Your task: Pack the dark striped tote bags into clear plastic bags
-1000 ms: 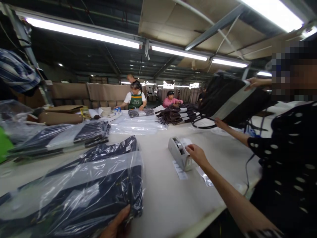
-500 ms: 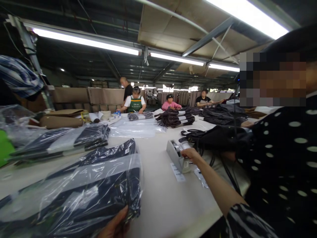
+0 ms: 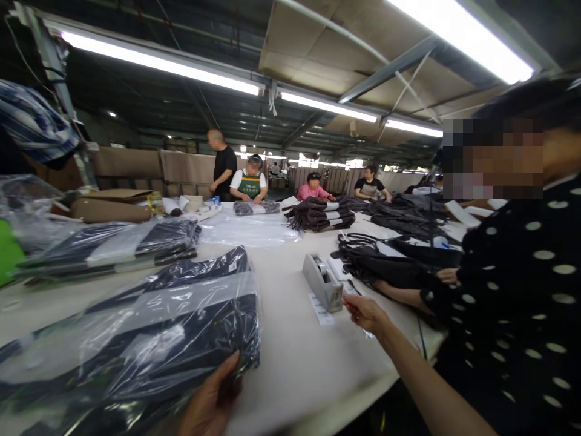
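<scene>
A dark folded garment in a clear plastic bag, with a pale band across it, lies at the left front. My left hand is closed on its near right corner, thumb on top and the other fingers mostly hidden. To the right stands a grey tape dispenser. Just off its front end, my right hand is closed in a pinch on the tape, which is thin and barely visible. Beneath and beside the dispenser is a white printed label sheet.
Behind lies another bagged garment stack, with flat clear bags beyond. Dark banded garments are piled mid-table. At right, a co-worker in a dotted top handles black garments. Several people work across the white table.
My right hand has moved from the dispenser's tape roll toward me, past its front end. My left hand stays on the bag's corner. The co-worker at right has shifted the black garments.
</scene>
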`<state>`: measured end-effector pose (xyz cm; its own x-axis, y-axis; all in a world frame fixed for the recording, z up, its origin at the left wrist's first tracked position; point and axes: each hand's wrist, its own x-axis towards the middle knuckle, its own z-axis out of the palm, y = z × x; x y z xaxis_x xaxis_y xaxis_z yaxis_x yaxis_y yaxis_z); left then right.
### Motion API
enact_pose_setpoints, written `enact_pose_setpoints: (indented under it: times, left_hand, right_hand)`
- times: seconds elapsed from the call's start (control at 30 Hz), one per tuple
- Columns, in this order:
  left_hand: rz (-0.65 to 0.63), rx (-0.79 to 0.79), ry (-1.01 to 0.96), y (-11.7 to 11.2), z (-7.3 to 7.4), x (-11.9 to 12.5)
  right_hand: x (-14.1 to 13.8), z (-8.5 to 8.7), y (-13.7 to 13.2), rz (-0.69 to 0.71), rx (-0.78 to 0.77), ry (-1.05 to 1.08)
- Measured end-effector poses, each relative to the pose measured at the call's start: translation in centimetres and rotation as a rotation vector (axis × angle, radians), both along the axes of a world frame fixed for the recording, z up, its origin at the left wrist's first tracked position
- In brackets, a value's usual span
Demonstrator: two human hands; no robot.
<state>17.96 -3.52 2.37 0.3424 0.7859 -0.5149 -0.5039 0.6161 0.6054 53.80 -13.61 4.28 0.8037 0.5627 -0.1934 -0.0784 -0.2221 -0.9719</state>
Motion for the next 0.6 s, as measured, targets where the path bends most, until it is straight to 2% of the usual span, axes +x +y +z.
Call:
enact_pose_setpoints:
  times: [0.17, 0.27, 0.33, 0.43, 0.53, 0.6]
  left_hand:
    - [0.005, -0.012, -0.022, 0.4, -0.6, 1.2]
    - [0.026, -0.019, -0.043, 0.5, -0.9, 1.7]
    - [0.04, -0.029, -0.05, 0.6, -1.2, 2.0]
    - [0.046, -0.022, -0.039, 0.7, -1.4, 2.3]
    - [0.033, 0.025, -0.033, 0.5, -1.7, 2.4]
    - [0.008, 0.08, -0.053, 0.4, -1.9, 2.5]
  right_hand:
    - [-0.3, -0.4, 0.6, -0.041, -0.12, -0.037]
    - [-0.5, -0.3, -0.3, -0.04, -0.209, -0.12]
    - [-2.0, -0.5, -1.0, -0.019, -0.236, -0.157]
    - [-7.9, -0.6, -1.1, 0.075, -0.149, -0.14]
    - [-16.3, 0.6, 0.3, 0.277, 0.154, -0.083]
    - [-21.1, 1.7, 1.7, 0.353, 0.268, -0.037]
